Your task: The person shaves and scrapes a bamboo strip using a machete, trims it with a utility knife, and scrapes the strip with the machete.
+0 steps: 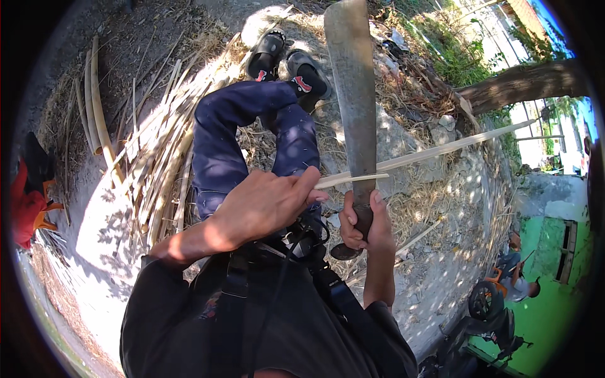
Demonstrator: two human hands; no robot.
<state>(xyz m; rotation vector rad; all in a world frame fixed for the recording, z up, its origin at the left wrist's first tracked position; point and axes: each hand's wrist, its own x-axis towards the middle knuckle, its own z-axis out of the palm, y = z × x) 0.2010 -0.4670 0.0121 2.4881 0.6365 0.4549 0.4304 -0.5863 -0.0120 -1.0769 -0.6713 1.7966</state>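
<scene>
My left hand is closed on one end of a long pale bamboo-like strip, which runs out to the right. My right hand grips the handle of a machete whose broad, worn blade points away from me. Near the handle, the blade sits in a split in the strip. A short thin sliver crosses in front of the blade, while the longer part passes behind it. Both hands are just in front of my body, by my bent knees in dark blue trousers.
A heap of long pale strips lies on the ground to my left, beside thicker poles. Shavings cover the ground at right. A tree trunk leans across the upper right. Beyond are a seated person, a motorcycle and a green wall.
</scene>
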